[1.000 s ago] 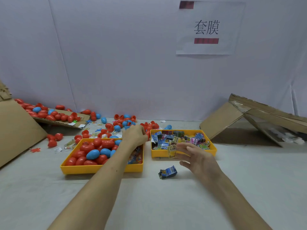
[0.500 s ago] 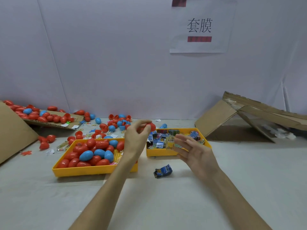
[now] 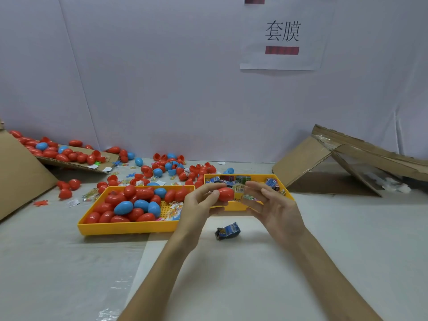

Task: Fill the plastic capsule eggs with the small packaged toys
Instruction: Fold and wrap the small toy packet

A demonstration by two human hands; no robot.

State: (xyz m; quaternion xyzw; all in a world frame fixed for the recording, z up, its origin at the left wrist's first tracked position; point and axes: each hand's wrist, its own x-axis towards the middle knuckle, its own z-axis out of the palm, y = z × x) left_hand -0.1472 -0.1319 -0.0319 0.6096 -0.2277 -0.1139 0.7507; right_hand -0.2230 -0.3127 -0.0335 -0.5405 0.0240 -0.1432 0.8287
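Half a second earlier the two hands had been apart; now they had come together above the near edge of the right tray (image 3: pixel 289 193). The left hand (image 3: pixel 199 203) gripped a red capsule egg (image 3: pixel 226 193), fingers and thumb curled round its blunt end, and the egg's free end sat just beside, perhaps touching, the small packaged toy (image 3: pixel 238 189). A second before, that hand had been reaching out past the left tray (image 3: pixel 125 228). The right hand (image 3: pixel 275 209) held the packet at its fingertips, apparently pinched between thumb and forefinger, though the thumb was mostly hidden; the other fingers were loosely spread. The egg looked closed, but the seam was too small to judge.

A blue loose packet (image 3: pixel 228 230) lay on the table (image 3: pixel 312 274) under the hands, as it had before. The left tray, yellow, held red and blue eggs and a few clear sachets at its right end. The right tray, also yellow, held a heap of colourful packets. Behind the trays scattered eggs (image 3: pixel 173 167), some in halves, lay against the white wall. More eggs sat on a cardboard flap (image 3: pixel 69 162) at the far left, beside a leaning cardboard sheet (image 3: pixel 18 179). A collapsed carton (image 3: pixel 347 156) rested at the right. A paper sign (image 3: pixel 282 33) with two printed characters hung on the wall above.
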